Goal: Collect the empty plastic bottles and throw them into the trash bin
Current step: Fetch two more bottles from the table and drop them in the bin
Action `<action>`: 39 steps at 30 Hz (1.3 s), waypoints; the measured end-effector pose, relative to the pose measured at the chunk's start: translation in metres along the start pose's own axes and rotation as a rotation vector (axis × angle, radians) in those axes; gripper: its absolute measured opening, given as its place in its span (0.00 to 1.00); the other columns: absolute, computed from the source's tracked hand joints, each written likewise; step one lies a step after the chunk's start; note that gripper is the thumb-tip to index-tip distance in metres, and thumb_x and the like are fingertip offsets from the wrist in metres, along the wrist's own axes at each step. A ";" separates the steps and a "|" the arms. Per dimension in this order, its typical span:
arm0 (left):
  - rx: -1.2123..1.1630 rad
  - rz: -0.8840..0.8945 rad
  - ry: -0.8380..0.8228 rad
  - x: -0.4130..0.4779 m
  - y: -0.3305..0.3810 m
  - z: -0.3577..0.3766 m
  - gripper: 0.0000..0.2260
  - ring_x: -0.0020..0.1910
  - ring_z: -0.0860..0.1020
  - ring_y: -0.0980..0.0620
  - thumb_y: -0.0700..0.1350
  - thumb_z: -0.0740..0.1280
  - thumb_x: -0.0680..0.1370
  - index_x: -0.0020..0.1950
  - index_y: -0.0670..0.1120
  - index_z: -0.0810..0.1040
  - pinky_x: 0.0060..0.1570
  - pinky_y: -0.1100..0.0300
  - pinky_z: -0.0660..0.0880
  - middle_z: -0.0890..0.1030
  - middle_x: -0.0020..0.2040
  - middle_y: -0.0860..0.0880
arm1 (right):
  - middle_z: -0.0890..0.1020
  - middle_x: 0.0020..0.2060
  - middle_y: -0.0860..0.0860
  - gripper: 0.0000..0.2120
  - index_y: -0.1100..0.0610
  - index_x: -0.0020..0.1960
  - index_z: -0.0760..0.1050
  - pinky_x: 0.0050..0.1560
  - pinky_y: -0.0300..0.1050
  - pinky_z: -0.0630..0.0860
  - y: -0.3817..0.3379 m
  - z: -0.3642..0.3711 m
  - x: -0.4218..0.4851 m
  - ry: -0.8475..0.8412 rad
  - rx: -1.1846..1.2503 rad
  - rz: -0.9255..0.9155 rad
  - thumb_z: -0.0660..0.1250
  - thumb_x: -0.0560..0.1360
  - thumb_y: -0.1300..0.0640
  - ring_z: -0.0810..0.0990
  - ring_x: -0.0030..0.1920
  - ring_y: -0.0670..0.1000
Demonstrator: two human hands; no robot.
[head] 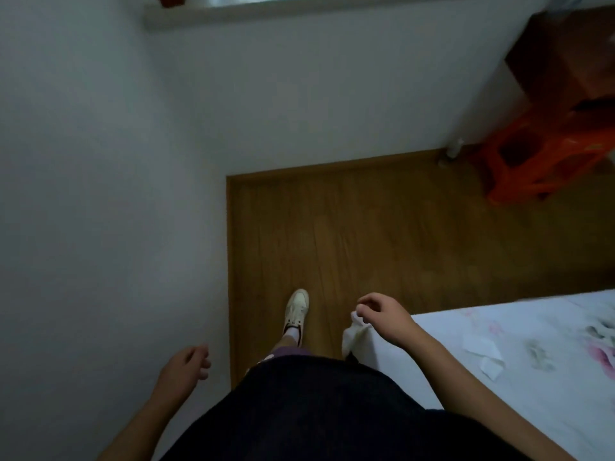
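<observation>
Head view, looking down, entries from left to right: white wall [100, 194], filling the left side; left hand [184, 366], low beside that wall, fingers loosely curled and apart, holding nothing; window ledge [299, 10], along the top edge, high on the far wall; dark garment [316, 410], across the bottom centre; pale shoe [297, 309], on the wooden floor [366, 234], toe pointing away; white limp piece [354, 334] (cloth, paper or bag, cannot tell which), hanging down just off the near corner of the bed; right hand [382, 316], above that corner, fingertips pinched on the top of the white limp piece; bed [499, 410], lower right, under a pale flowered sheet; white paper scraps [484, 356], lying on the sheet, well apart from the right hand; small pale object [454, 149], upright at the foot of the far wall, just beside the stool (possibly a plastic bottle; too blurred to tell); orange plastic stool [545, 154], on the floor at far right; brown wooden furniture [565, 54], above the stool, at the upper right edge.
</observation>
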State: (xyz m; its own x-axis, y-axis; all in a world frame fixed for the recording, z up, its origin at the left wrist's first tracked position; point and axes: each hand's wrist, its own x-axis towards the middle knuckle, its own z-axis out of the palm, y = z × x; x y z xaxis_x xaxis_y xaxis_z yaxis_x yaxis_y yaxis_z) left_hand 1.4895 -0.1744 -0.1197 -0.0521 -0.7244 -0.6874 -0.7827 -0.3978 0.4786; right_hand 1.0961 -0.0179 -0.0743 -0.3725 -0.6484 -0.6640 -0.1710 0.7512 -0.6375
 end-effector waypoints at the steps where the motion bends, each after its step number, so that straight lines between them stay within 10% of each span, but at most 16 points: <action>1: 0.013 0.008 -0.011 0.018 0.020 0.000 0.14 0.41 0.83 0.43 0.50 0.61 0.84 0.52 0.42 0.81 0.41 0.53 0.75 0.85 0.45 0.44 | 0.83 0.50 0.47 0.11 0.51 0.58 0.79 0.56 0.48 0.79 0.001 -0.008 0.011 0.018 0.005 0.033 0.67 0.78 0.49 0.81 0.52 0.48; 10: 0.251 0.288 -0.246 0.145 0.284 0.023 0.12 0.44 0.83 0.45 0.52 0.60 0.84 0.48 0.49 0.80 0.38 0.55 0.76 0.84 0.44 0.46 | 0.84 0.46 0.52 0.08 0.54 0.53 0.79 0.52 0.50 0.78 0.035 -0.074 0.044 0.298 0.325 0.426 0.66 0.78 0.52 0.83 0.48 0.52; 18: 0.667 0.406 -0.528 0.199 0.488 0.134 0.21 0.48 0.84 0.53 0.59 0.62 0.81 0.69 0.49 0.75 0.40 0.61 0.77 0.84 0.51 0.52 | 0.83 0.49 0.54 0.07 0.55 0.50 0.78 0.59 0.54 0.78 0.078 -0.116 0.055 0.428 0.655 0.688 0.62 0.81 0.55 0.82 0.50 0.54; 27: 0.673 0.534 -0.437 0.218 0.641 0.216 0.13 0.40 0.85 0.47 0.55 0.61 0.83 0.49 0.49 0.81 0.46 0.47 0.81 0.87 0.43 0.47 | 0.84 0.48 0.51 0.06 0.51 0.50 0.79 0.57 0.50 0.78 0.068 -0.283 0.163 0.457 0.731 0.535 0.64 0.80 0.51 0.82 0.49 0.50; 39: 0.809 0.578 -0.443 0.247 0.818 0.388 0.16 0.38 0.85 0.46 0.55 0.62 0.83 0.48 0.45 0.83 0.40 0.52 0.79 0.87 0.39 0.48 | 0.82 0.49 0.45 0.07 0.45 0.54 0.77 0.51 0.43 0.77 0.098 -0.482 0.206 0.700 0.753 0.463 0.64 0.79 0.45 0.81 0.51 0.46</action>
State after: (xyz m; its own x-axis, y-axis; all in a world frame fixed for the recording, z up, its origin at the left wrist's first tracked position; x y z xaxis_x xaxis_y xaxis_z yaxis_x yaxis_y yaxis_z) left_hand 0.5957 -0.4601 -0.1098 -0.6359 -0.3508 -0.6874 -0.7359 0.5440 0.4032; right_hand 0.5625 -0.0186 -0.0850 -0.7272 0.0636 -0.6835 0.6222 0.4814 -0.6173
